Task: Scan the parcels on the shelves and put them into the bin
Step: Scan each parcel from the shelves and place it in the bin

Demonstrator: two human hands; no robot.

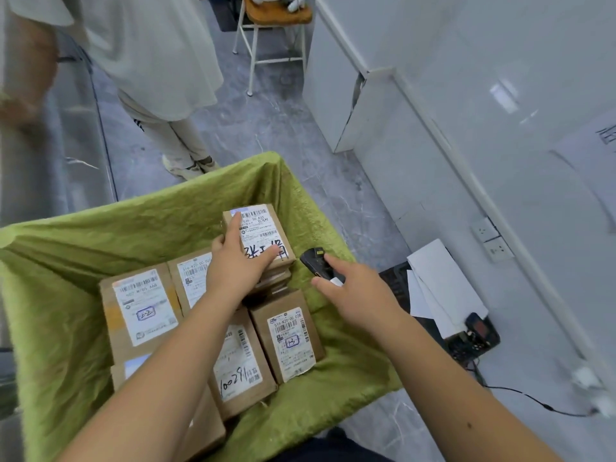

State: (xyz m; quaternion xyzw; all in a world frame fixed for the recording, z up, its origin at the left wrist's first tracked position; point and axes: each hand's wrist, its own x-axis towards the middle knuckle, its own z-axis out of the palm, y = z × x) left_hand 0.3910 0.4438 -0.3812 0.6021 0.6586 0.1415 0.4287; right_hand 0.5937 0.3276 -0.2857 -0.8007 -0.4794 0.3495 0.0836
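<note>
The right hand curls around a black handheld scanner, mostly hidden by the fingers; its visible nose points toward eleven o'clock, at the parcels. The left hand rests on a small brown cardboard parcel with a white label, fingers spread apart, thumb along the left edge. That parcel's long axis runs from six toward twelve o'clock, and it sits atop a stack at the far right inside the bin lined with green cloth. Several more labelled brown boxes fill the bin, the nearest ones partly covered by the left forearm. At eleven o'clock a standing person in pale clothes is cut off by the frame top.
</note>
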